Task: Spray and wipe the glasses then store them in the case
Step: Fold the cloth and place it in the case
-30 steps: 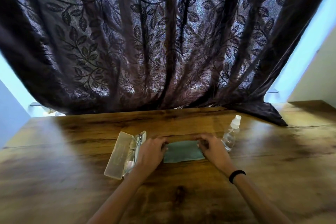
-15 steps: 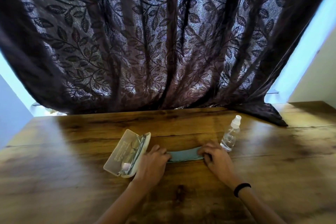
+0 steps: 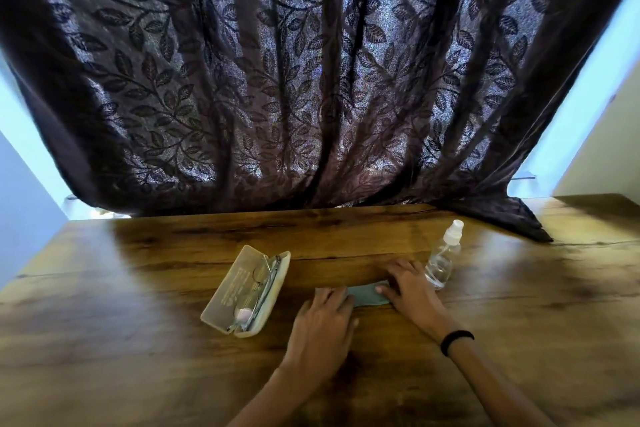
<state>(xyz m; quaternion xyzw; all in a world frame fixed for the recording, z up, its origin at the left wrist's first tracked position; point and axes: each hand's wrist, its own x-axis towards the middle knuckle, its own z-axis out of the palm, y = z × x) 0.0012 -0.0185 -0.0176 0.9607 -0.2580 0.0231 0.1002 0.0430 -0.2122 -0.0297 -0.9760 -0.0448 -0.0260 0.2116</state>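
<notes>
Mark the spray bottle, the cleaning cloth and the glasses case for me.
spray bottle (image 3: pixel 440 262), head view, clear body below the white nozzle
cleaning cloth (image 3: pixel 367 295), head view, teal strip between the hands
glasses case (image 3: pixel 231 291), head view, open lid

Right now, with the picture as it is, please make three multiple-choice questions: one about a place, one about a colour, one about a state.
1. Where does the spray bottle stand?
A. Just beyond the right hand
B. Inside the case
C. At the table's left edge

2. What colour is the cloth under the hands?
A. Red
B. Grey-green
C. Yellow

3. In what state is the glasses case?
A. Shut, with nothing visible inside
B. Standing on end
C. Open, with the glasses lying in it

Answers:
1. A, the bottle stands upright on the table next to the right hand's fingers.
2. B, a grey-green strip shows between the left hand and the right hand.
3. C, the lid is laid back and the frame is seen inside.
</notes>
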